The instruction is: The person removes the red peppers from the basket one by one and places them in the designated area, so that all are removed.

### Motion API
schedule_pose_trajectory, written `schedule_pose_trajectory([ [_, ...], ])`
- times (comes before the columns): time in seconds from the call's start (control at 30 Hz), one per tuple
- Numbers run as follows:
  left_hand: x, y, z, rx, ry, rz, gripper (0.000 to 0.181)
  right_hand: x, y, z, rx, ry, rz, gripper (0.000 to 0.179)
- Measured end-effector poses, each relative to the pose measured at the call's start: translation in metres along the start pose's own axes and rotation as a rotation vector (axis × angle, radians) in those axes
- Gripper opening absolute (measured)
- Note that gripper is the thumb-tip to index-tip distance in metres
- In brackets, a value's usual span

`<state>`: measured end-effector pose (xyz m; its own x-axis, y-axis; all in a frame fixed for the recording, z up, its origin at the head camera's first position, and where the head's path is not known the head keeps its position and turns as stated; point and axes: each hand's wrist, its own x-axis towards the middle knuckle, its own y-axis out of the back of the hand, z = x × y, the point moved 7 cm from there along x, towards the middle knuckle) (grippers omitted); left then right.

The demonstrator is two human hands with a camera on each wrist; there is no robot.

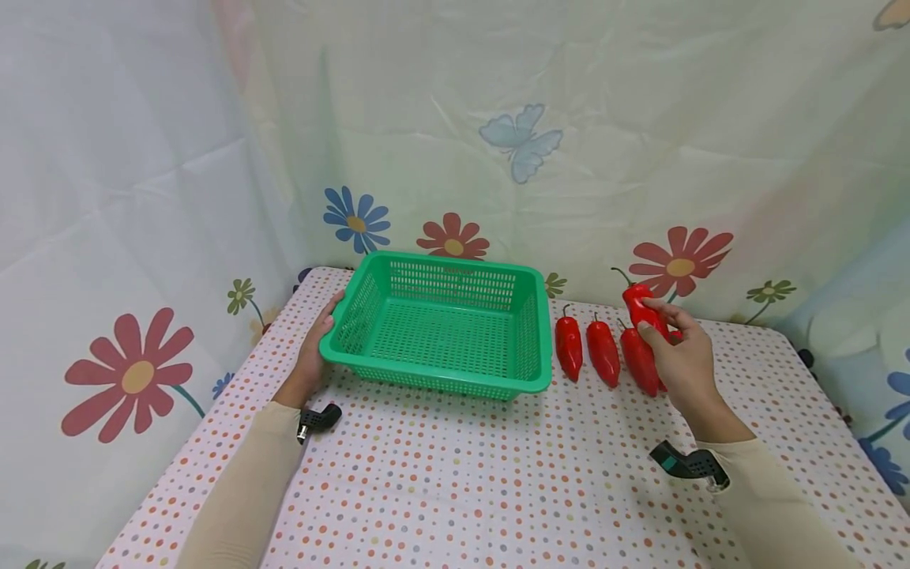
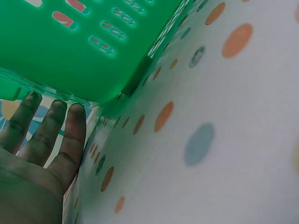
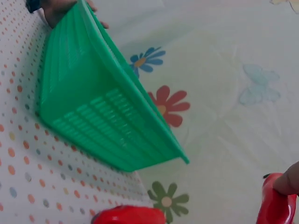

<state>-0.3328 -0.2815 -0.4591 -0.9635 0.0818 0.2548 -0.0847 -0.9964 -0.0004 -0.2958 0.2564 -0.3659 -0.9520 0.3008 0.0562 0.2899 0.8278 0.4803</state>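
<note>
A green plastic basket [image 1: 441, 379] with slotted walls sits on the table, and only the basket's floor shows inside it. Against its left side rests my left hand [image 1: 313, 352]; in the left wrist view the fingers [image 2: 44, 133] are straight and spread, their tips touching the basket's wall. My right hand [image 1: 682, 359] pinches a red pepper [image 1: 637, 299] with a thin dark stem, raised above the other peppers. Below and left of that hand lie a red pepper [image 1: 569, 348], a second pepper [image 1: 603, 353] and a third pepper [image 1: 638, 363]. More red shows behind the hand, partly hidden.
The table [image 1: 441, 490] has a polka-dot cover. Behind it hangs a pale curtain [image 1: 604, 197] printed with flowers and a butterfly, which also runs down the left and right sides. The row of peppers lies close to the basket's right wall.
</note>
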Motion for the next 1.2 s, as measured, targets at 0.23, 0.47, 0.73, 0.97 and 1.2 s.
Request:
schedule_pose_trajectory([
  [0.23, 0.001, -0.001, -0.001, -0.003, 0.004, -0.002, 0.055, 0.01, 0.01, 0.023, 0.078, -0.064, 0.058, 0.051],
  [0.47, 0.0, -0.001, -0.004, 0.006, 0.011, 0.011, 0.057, 0.024, 0.025, 0.041, 0.166, -0.136, 0.137, 0.047],
  [0.73, 0.001, 0.0, -0.002, -0.001, 0.003, -0.003, 0.055, 0.042, 0.05, 0.076, 0.329, -0.285, 0.206, 0.047],
  [0.97, 0.001, 0.001, -0.001, -0.003, -0.004, -0.003, 0.056, 0.073, 0.067, 0.116, 0.197, -0.336, 0.234, 0.049],
  [1.2, 0.002, 0.0, -0.003, -0.005, -0.01, -0.01, 0.056, 0.092, 0.073, 0.153, 0.0, -0.378, 0.146, 0.056],
])
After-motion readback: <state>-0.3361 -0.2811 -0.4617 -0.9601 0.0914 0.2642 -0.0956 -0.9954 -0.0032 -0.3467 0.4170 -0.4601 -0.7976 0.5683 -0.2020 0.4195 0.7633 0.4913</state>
